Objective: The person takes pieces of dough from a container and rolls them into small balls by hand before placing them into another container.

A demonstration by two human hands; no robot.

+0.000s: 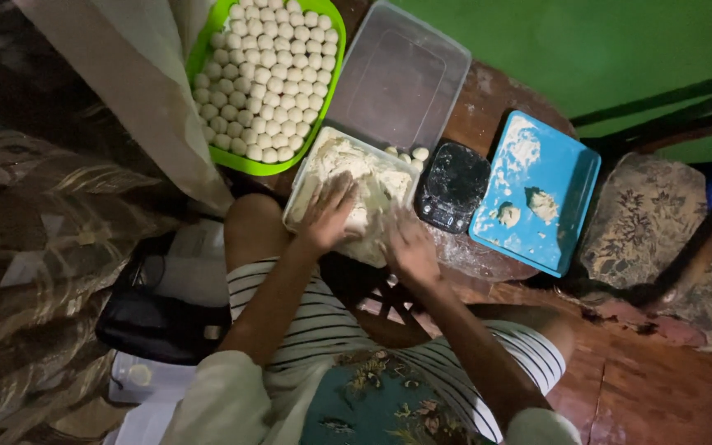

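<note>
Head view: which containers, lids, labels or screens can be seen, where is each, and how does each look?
Clear rectangular plastic tub of pale dough: centre, under left hand and right hand.
Clear rectangular lid: behind the tub.
Small black digital scale: right of the tub; screen unclear.
Green tray of dough balls: upper left.
Blue rectangular board: right.

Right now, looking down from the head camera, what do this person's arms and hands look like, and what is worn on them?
Both arms are bare from the short, pale sleeves at the bottom of the picture down to the fingers. The left hand and right hand wear no gloves, and no rings, watch or bracelets can be made out in the dim light. Bits of pale dough appear to cling to the fingers. Striped black-and-white shorts show beneath the arms.
</note>
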